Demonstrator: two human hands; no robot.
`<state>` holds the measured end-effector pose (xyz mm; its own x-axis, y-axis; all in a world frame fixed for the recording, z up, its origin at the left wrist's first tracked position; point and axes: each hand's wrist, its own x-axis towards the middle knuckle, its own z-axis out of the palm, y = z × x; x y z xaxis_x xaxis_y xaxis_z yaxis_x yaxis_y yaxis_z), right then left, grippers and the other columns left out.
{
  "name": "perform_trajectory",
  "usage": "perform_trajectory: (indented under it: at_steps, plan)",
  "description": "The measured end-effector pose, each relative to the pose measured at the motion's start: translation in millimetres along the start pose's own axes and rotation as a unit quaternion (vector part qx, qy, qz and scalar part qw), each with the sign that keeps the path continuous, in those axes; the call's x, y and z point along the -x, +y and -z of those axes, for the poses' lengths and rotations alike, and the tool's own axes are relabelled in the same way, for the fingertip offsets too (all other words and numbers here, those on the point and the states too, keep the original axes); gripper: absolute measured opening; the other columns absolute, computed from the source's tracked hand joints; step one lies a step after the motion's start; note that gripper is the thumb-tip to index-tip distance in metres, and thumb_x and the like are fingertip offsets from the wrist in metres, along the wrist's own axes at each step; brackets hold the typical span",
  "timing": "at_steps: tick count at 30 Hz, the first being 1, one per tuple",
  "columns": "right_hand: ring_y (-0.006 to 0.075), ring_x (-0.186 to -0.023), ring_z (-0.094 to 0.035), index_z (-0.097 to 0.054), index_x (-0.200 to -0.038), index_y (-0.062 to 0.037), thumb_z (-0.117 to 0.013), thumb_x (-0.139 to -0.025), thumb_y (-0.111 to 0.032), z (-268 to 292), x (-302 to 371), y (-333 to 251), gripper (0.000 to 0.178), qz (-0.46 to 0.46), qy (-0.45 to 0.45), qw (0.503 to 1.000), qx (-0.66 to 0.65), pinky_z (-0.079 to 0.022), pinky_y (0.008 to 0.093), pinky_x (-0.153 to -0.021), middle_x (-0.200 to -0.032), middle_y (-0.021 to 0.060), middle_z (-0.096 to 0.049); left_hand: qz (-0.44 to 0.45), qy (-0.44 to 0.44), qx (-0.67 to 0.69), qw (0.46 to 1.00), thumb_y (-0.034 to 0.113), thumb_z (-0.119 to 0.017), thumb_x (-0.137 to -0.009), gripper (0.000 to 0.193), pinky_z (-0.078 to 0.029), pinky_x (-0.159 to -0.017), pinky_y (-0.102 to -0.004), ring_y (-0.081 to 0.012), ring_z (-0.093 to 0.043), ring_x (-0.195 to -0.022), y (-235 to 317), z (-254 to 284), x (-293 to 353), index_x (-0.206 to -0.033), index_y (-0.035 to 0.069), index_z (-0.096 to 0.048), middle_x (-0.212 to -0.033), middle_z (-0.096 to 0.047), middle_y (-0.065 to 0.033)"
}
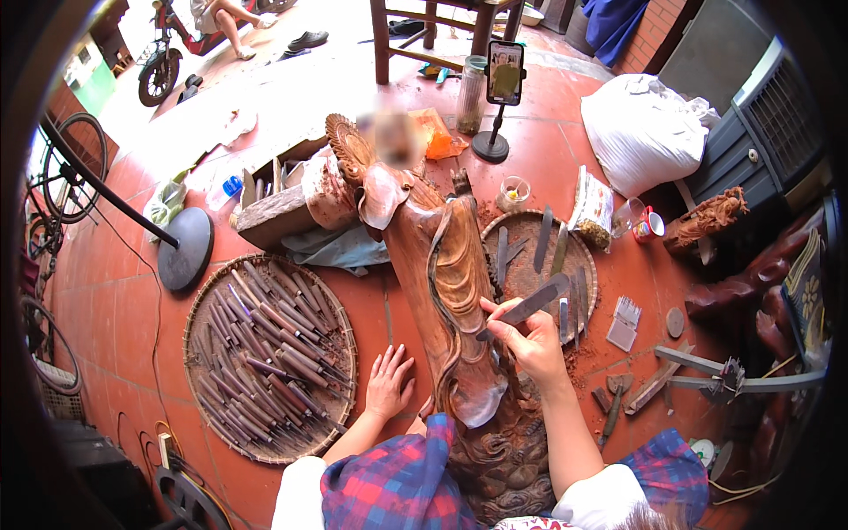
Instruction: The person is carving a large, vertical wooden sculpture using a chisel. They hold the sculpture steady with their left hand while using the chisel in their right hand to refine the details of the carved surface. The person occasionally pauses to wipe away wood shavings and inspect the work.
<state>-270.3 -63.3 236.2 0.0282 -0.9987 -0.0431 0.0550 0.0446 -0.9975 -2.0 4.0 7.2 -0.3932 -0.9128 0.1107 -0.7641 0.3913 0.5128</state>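
Observation:
A long carved wooden statue point(468, 256) lies in front of me, its robe folds facing up and its base toward me. My right hand point(530, 340) grips a flat dark metal blade point(534, 299) over the robe. The blade slants across the statue, its lower end at the wood; I cannot tell whether it touches. My left hand point(389, 380) rests with fingers spread on the floor between the statue and a round woven tray point(190, 353) of chisels point(274, 327). To the statue's right, another round woven tray point(594, 265) bears several flat blades point(543, 238).
A phone point(506, 75) on a stand and a glass jar point(512, 193) are beyond the right tray. A white sack point(645, 132) stands far right. Near right lie a metal clamp point(742, 380) and a wooden-handled tool point(611, 415). At left stands a round black base point(185, 249) with a pole.

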Motion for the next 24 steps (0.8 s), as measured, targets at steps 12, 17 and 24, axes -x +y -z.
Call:
perform_trajectory:
  at_steps: [12, 17, 24]
  plan:
    - [0.0165, -0.099, -0.070, -0.066, -0.111, 0.0027, -0.068, -0.094, -0.008, 3, 2, 6, 0.021, 0.026, 0.047, 0.991, -0.122, -0.055, 0.0293, -0.090, -0.101, 0.0119, -0.073, 0.006, 0.000, -0.008, 1.000, 0.023, -0.067, -0.086, 0.050, -0.025, -0.119, -0.0485, -0.0327, -0.032, -0.146, 1, -1, -1, -0.134, 0.014, -0.056, -0.155, -0.040, -0.0122]
    - [0.0220, -0.082, -0.074, -0.064, -0.114, 0.0031, -0.062, -0.099, -0.019, 18, 0, -8, 0.027, -0.008, 0.030, 0.990, -0.141, -0.062, 0.0309, -0.068, -0.091, 0.0128, -0.073, 0.020, -0.010, 0.052, 0.998, 0.015, -0.067, -0.085, 0.044, -0.026, -0.118, -0.0497, -0.0351, -0.035, -0.144, 0, 8, -5, -0.128, 0.011, -0.058, -0.151, -0.045, -0.0124]
    - [0.0152, -0.078, -0.072, -0.066, -0.107, 0.0014, -0.067, -0.092, 0.002, 30, -14, -32, 0.015, 0.028, 0.022, 0.996, -0.076, -0.057, 0.0240, -0.069, -0.087, 0.0077, -0.071, 0.112, 0.121, 0.240, 0.957, 0.003, -0.065, -0.092, 0.013, -0.056, -0.079, -0.0282, -0.0191, -0.073, -0.090, 23, 123, -68, -0.103, 0.001, -0.072, -0.098, -0.075, -0.0128]
